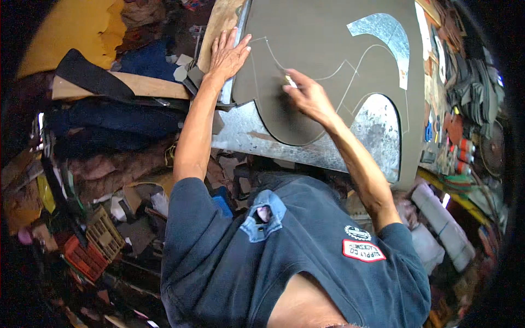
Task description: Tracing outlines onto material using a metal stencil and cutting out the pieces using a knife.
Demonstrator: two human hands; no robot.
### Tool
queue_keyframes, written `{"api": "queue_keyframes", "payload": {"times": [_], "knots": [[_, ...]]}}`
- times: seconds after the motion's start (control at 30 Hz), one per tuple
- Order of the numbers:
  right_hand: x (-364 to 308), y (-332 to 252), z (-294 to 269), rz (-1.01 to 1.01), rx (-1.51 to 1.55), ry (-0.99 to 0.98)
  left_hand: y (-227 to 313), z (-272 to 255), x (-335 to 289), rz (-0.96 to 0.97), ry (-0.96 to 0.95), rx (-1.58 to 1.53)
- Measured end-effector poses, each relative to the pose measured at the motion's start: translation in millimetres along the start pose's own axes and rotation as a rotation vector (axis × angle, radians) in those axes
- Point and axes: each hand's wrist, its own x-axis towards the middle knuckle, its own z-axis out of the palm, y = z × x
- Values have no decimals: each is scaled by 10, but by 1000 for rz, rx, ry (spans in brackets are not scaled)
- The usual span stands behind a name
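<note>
A dark grey-brown sheet (311,33), marked with thin pale curved outlines, lies over a metal-topped table (240,128). My left hand (227,56) rests flat with fingers spread on the sheet's left edge and the metal strip beside it. In my right hand (311,98) is a small knife (289,80) with a pale, yellowish handle, its front end at a curved outline. The blade is too small to make out clearly. Bare metal shows through a curved cut-out at the upper right and along the sheet's cut, rounded near edge.
Left of the table lie a wooden board (147,85) with a dark curved piece (90,74) and a yellow sheet (76,33). Crates (85,257) stand lower left. Red-and-silver cans (465,150) and stacked dark pieces (478,95) crowd the right side.
</note>
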Motion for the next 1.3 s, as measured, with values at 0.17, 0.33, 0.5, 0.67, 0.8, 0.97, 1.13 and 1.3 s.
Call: {"api": "queue_keyframes", "payload": {"times": [0.17, 0.33, 0.5, 0.67, 0.8, 0.97, 1.13, 1.3], "knots": [[616, -250, 619, -12, -279, 150, -61, 52, 21, 75, 97, -43], [798, -248, 762, 28, -335, 219, -49, 37, -2, 55, 138, -45], [840, -324, 795, 137, -334, 229, -28, 5, -8, 46, 144, -40], [892, -339, 836, 129, -390, 232, -31, -1, -14, 51, 142, -31], [914, -348, 856, 101, -391, 200, -42, 18, -12, 47, 142, -58], [974, -418, 856, 98, -415, 228, -32, 11, -6, 53, 138, -57], [1021, -453, 829, 91, -478, 200, -22, -10, -7, 46, 123, -47], [1031, -536, 827, 121, -500, 152, -30, -6, -20, 35, 122, -52]]}}
